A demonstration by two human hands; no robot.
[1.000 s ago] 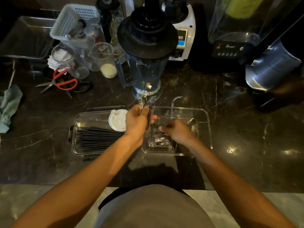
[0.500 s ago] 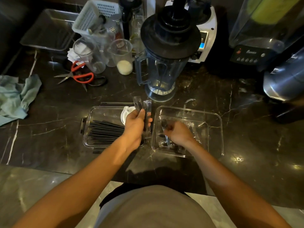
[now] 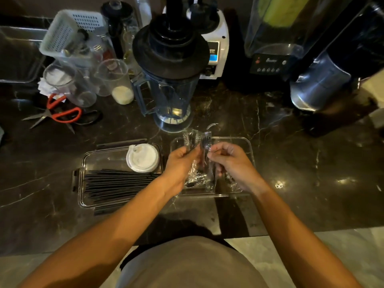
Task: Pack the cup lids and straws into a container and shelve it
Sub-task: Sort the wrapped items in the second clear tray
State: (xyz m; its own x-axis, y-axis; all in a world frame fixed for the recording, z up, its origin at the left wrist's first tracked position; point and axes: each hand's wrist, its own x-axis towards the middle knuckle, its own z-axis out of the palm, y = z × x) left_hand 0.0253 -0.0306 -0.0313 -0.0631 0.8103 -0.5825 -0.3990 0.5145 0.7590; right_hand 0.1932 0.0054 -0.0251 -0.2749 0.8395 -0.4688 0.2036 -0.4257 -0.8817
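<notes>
**Both hands on wrapped cutlery above the right-hand tray**

Here, over the dark marble counter (image 3: 291, 163), the person holds a small bunch of clear plastic packets (image 3: 197, 159) between both hands. The left hand (image 3: 180, 165) has its fingers curled round the bunch from the side, and the packets' upper ends stick up past the thumb; a dark fork shape shows through one wrapper. The right hand (image 3: 230, 163) meets it from the other side, thumb and fingers pinching the edge of a packet, with the lower crinkled ends hanging down between the two palms.

Directly beneath the grip sits a clear rectangular tray (image 3: 248, 146), and more crumpled wrap lies in it under the right wrist. Just to the left of the grip, touching or nearly touching that tray, is the clear container (image 3: 83, 179) holding the task's goods: a white cup lid (image 3: 142, 157) lies flat in its far corner nearest the left hand, and a thick layer of black straws (image 3: 120, 183) fills the near half, a few ends poking over the near rim.

Beyond the grip stands a blender jug (image 3: 170, 80) with a black lid. Farther left of it lie red-handled scissors (image 3: 60, 113) and a measuring cup (image 3: 116, 82) with some pale stuff in its bottom.
</notes>
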